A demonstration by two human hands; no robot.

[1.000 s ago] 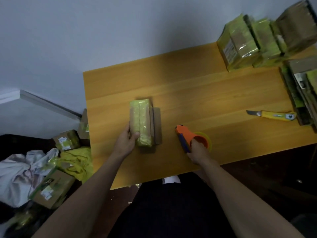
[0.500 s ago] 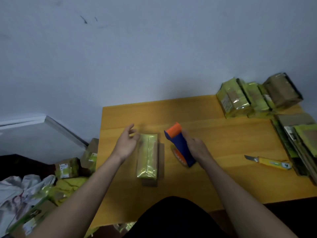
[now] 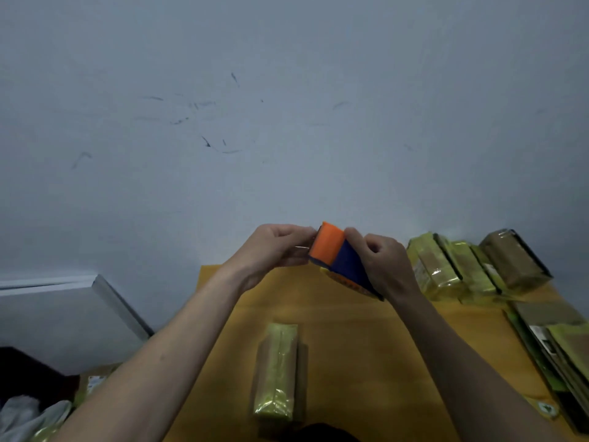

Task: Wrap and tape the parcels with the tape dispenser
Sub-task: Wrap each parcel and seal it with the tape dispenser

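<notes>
A tape dispenser (image 3: 338, 258), orange at the front and blue behind, is held up above the far part of a table (image 3: 366, 346), in front of a scuffed grey wall (image 3: 287, 106). It is gripped from behind by the right hand (image 3: 381, 263), fingers curled round the blue body, while its orange front is pinched at by the fingertips of the left hand (image 3: 274, 248); a thin pale strip seen between those fingers may be the free end of the tape, though that cannot be told for certain. The tool appears to be raised so that the tape end can be found and drawn out before it is laid on. The parcel (image 3: 277, 371) in hand, long and narrow and wrapped in glossy yellow-green film over brown cardboard, is left lying untouched on the table below, nearer the person, its long side running away from the viewer, apparently set ready for a straight pass of tape. More wrapped parcels (image 3: 446, 269) are stood in a row at the far right of the table, with flatter packets (image 3: 561, 346) stacked along the right edge. No open container is seen; what the parcels hold is hidden by their wrapping. Further boxes (image 3: 94, 381) and cloth lie on the floor at the left.
</notes>
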